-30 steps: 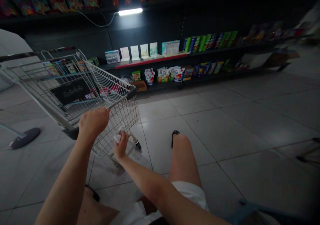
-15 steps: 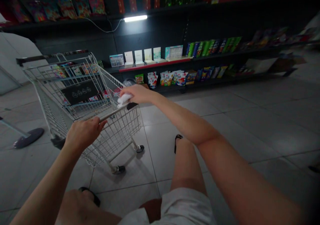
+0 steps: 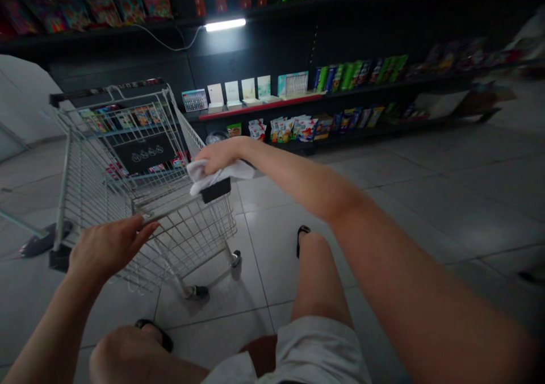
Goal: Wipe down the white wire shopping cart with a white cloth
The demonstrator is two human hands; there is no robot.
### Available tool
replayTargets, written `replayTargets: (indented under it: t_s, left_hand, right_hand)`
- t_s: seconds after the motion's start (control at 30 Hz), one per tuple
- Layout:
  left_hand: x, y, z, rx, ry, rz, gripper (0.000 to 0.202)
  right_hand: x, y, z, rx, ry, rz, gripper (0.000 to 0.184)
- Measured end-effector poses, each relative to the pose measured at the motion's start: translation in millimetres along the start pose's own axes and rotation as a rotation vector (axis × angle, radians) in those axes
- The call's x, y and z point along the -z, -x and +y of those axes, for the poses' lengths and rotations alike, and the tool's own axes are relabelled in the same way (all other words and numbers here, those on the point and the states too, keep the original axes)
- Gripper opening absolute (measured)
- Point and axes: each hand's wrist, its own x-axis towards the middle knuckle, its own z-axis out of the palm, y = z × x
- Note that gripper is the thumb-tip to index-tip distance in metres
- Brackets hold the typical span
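A metal wire shopping cart [image 3: 106, 168] stands on the tiled floor in front of me. My right hand [image 3: 219, 154] presses a white cloth [image 3: 208, 175] onto the cart's near top corner, by a black corner cap [image 3: 216, 190]. My left hand [image 3: 108, 247] rests on the cart's near rim bar with its fingers stretched out along it. A black sign [image 3: 145, 152] hangs inside the cart's far end. My knees and white shorts show below.
Dark store shelves [image 3: 298, 97] with cards, snack bags and boxes run along the back, lit by a tube lamp [image 3: 225, 24]. A round stand base [image 3: 38, 243] lies on the floor at the left. Grey floor tiles stretch to the right.
My right hand came up from the cart's lower frame to its top corner with the cloth. My left hand loosened from a grip on the rim to flat fingers. The cart shifted left.
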Motion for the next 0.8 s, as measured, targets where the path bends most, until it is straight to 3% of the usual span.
replayTargets:
  t_s: [0.1,0.17,0.23,0.33,0.4,0.5,0.63,0.7,0.8]
  left_hand:
    - [3.3,-3.3,-2.5,-0.003,0.138,0.059,0.052]
    - [10.1,-12.5,12.0,-0.073,0.224,0.144,0.056]
    - [17.2,-27.6,34.7,-0.25,0.253,0.182,0.059]
    - [23.1,-52.0,64.1,-0.5,0.273,0.1,0.048]
    - [23.3,-61.8,72.0,-0.579,0.32,0.012,0.041]
    - [22.0,-63.3,70.0,-0.594,0.407,-0.035,0.041]
    - [22.4,-56.6,63.8,-0.59,0.462,-0.036,0.044]
    - [23.0,-54.5,62.1,-0.585,0.45,-0.04,0.045]
    - [24.2,-52.4,60.0,-0.566,0.451,-0.046,0.049]
  right_hand:
    - [26.6,-12.9,-8.0,0.147,-0.005,-0.239,0.016]
    - [33.0,8.7,-20.8,0.215,-0.006,-0.278,0.022]
    - [28.3,49.4,-38.0,0.174,-0.007,-0.144,0.019]
    - [16.6,110.2,-61.1,0.049,-0.079,0.112,0.01]
    - [12.2,131.3,-69.0,0.076,-0.162,0.134,0.011]
    - [0.0,140.8,-70.7,0.019,-0.191,0.207,0.022]
    - [-40.6,173.4,-70.3,-0.147,-0.1,0.313,0.043]
    - [-54.0,196.4,-71.3,-0.143,-0.114,0.296,0.042]
    - [-47.0,202.7,-72.9,-0.119,-0.19,0.213,0.031]
